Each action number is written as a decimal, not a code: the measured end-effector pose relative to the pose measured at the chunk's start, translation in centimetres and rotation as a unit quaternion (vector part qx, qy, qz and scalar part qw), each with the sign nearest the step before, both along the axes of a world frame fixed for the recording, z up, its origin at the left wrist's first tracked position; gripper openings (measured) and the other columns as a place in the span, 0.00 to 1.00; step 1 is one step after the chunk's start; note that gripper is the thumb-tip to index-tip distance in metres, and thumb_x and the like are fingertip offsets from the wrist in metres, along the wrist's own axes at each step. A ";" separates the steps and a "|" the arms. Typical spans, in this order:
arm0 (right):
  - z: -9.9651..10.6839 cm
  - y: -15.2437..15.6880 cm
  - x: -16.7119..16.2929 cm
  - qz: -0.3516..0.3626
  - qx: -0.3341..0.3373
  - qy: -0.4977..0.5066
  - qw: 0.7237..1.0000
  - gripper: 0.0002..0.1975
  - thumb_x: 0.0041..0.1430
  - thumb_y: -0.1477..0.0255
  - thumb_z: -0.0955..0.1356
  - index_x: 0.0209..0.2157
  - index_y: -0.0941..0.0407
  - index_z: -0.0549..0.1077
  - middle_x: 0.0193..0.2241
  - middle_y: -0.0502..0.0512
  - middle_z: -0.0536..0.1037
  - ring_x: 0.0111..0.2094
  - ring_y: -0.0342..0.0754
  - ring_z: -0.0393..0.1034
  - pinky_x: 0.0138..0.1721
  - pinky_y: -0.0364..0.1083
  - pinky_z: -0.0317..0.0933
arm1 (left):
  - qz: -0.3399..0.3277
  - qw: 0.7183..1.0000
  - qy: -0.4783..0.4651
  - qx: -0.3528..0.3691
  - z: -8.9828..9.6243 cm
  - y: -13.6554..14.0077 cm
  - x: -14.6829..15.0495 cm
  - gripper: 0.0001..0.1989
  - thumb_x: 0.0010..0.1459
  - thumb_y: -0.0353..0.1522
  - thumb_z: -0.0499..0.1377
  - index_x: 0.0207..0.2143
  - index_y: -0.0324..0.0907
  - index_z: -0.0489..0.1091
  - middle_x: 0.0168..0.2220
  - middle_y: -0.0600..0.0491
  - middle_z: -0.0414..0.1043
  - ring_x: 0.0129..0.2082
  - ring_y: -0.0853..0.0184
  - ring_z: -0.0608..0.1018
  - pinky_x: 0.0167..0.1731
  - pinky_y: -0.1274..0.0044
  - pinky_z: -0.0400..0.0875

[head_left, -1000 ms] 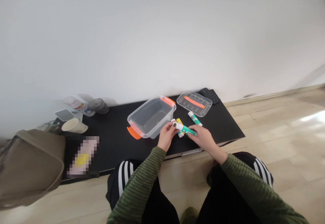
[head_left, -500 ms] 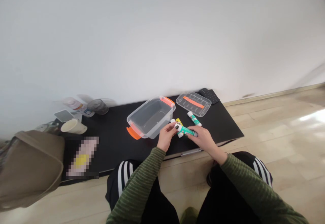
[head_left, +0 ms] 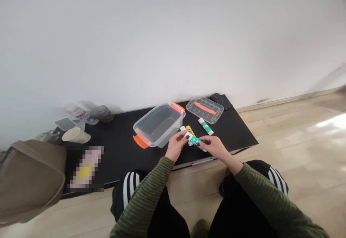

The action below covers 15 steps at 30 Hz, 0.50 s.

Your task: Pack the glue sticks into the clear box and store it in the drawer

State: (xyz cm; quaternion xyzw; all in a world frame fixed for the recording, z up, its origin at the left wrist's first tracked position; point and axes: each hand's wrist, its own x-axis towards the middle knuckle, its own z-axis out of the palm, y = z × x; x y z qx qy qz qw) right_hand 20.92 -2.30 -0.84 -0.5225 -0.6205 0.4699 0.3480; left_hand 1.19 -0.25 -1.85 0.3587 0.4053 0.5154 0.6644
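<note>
One green tube [head_left: 193,139], just lower right of frame centre, is pinched by the left hand [head_left: 175,146] and right hand [head_left: 217,147], seemingly for control. The lid [head_left: 205,108] lies aside, leaving the box [head_left: 171,134] open.

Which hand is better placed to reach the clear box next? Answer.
Probably the left hand: it is nearer the clear box. Both hold the glue stick, but the right hand sits farther away.
</note>
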 end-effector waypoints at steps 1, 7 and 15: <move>-0.1 0.0 0.0 0.008 -0.022 0.033 0.999 0.17 0.52 0.59 0.72 0.38 0.56 0.80 0.32 0.53 0.82 0.32 0.48 0.74 0.34 0.44 0.65 | -0.003 1.000 0.002 0.003 0.1 0.0 0.0 0.21 0.45 0.38 0.71 0.42 0.39 0.78 0.46 0.45 0.78 0.45 0.61 0.79 0.50 0.67 0.72; -0.2 0.4 -0.7 0.029 -0.124 0.156 0.979 0.20 0.48 0.57 0.75 0.36 0.58 0.79 0.27 0.53 0.81 0.27 0.45 0.74 0.27 0.42 0.65 | 0.005 0.996 0.060 0.069 0.6 0.2 -0.3 0.20 0.46 0.40 0.70 0.42 0.41 0.78 0.49 0.44 0.77 0.49 0.57 0.77 0.52 0.64 0.70; 0.0 0.5 -1.9 0.076 -0.249 0.304 0.916 0.21 0.51 0.58 0.74 0.39 0.60 0.75 0.33 0.60 0.81 0.28 0.45 0.76 0.19 0.37 0.61 | 0.224 0.804 0.458 0.305 4.1 -0.8 -6.5 0.14 0.57 0.36 0.60 0.45 0.45 0.75 0.52 0.47 0.73 0.57 0.57 0.71 0.61 0.62 0.60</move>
